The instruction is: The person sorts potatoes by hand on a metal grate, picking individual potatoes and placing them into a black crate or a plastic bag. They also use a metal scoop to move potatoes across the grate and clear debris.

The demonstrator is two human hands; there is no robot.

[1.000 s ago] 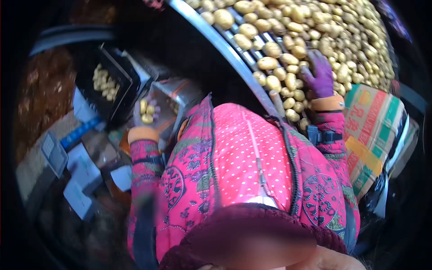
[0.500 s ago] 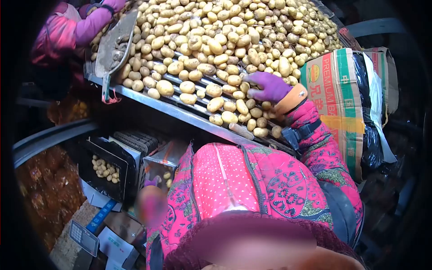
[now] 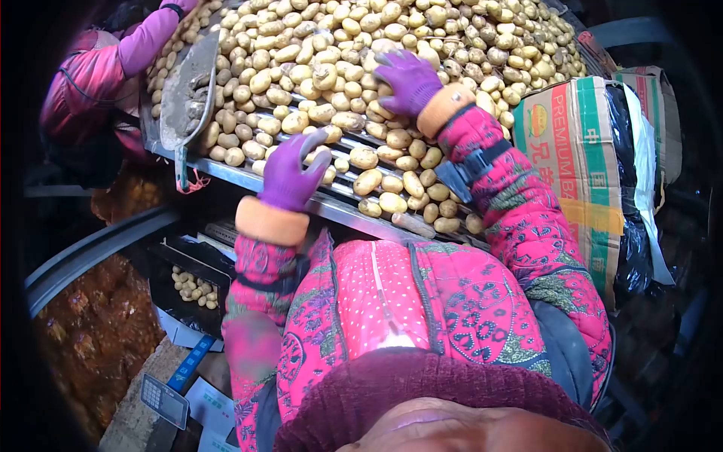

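Observation:
A large heap of potatoes (image 3: pixel 324 75) covers a sloping slatted metal rack (image 3: pixel 339 169). My left hand (image 3: pixel 292 172), in a purple glove with grey fingertips, is over the rack's front edge. Its thumb and fingers are apart, close to a few potatoes, and it holds nothing that I can see. Farther up the heap, my right hand (image 3: pixel 410 83) in a matching glove rests against potatoes with its fingers spread. What lies beneath that palm is hidden. Both sleeves end in orange cuffs.
A grey metal scoop (image 3: pixel 184 102) lies on the rack's left side. Another person's purple sleeve (image 3: pixel 151 49) is beyond it. Cardboard boxes (image 3: pixel 576 158) stand at right. Below left are a black-lined crate (image 3: pixel 169 282) with potatoes, a scale display (image 3: pixel 164 401) and a curved metal rail (image 3: pixel 98 248).
My left hand has risen from beside the lower crates to the rack's front edge. My right hand has moved up and left across the potatoes.

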